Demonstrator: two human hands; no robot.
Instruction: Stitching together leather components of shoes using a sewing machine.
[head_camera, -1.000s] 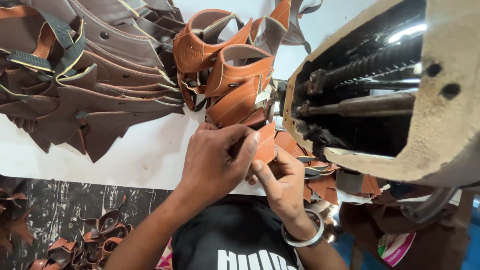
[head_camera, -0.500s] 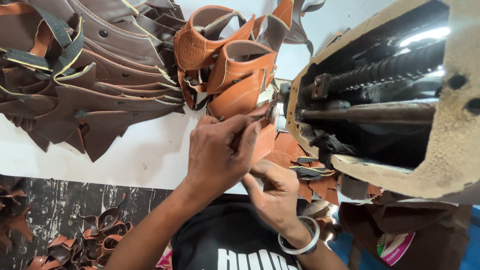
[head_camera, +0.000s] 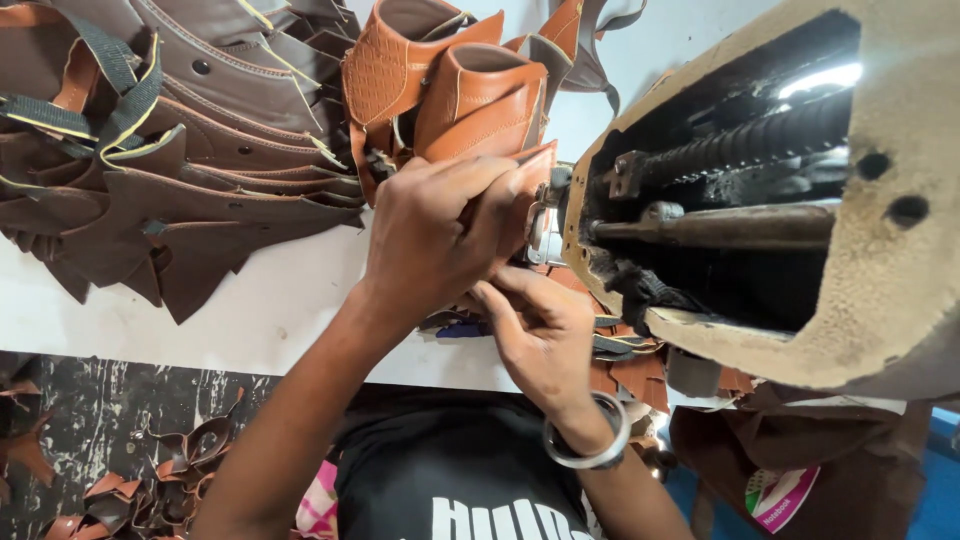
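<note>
Two hands: left hand pinching one orange leather piece, right hand fingers curled under it, beside one sewing machine.

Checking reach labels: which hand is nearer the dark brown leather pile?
Left. The left hand, its grip on the tan leather piece, is just right of the dark brown leather pile; the right hand is lower and farther right.

Bare forearms, black T-shirt with white lettering, silver bangle on one wrist.

Both hands on an orange leather piece beside sewing machine
</note>
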